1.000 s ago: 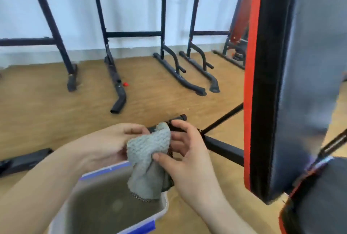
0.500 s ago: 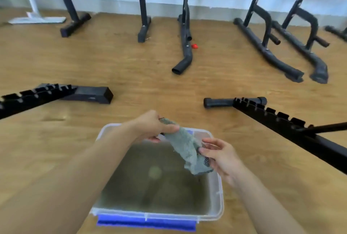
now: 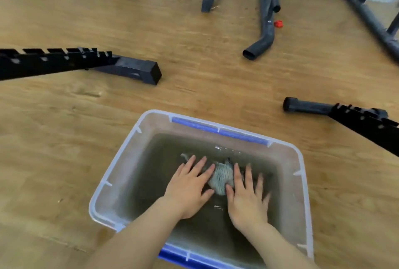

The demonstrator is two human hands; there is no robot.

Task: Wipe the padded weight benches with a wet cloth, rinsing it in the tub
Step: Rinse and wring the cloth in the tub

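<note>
A clear plastic tub (image 3: 121, 160) with blue handles stands on the wooden floor in front of me, filled with murky water. The grey cloth (image 3: 222, 177) lies under the water near the tub's middle. My left hand (image 3: 190, 184) and my right hand (image 3: 246, 195) are both in the water with fingers spread flat, pressing on the cloth from either side. Only the middle of the cloth shows between them. No padded bench is in view.
A black notched bench frame bar (image 3: 64, 61) lies on the floor at the left, another (image 3: 354, 117) at the right. Black rack feet and tubes (image 3: 265, 29) stand further back, with a small red cap (image 3: 278, 23) beside one.
The cloth went from held up by the bench, to above the tub, to under the water. Both hands let go of their grip and now press it flat. My view tilted down.
</note>
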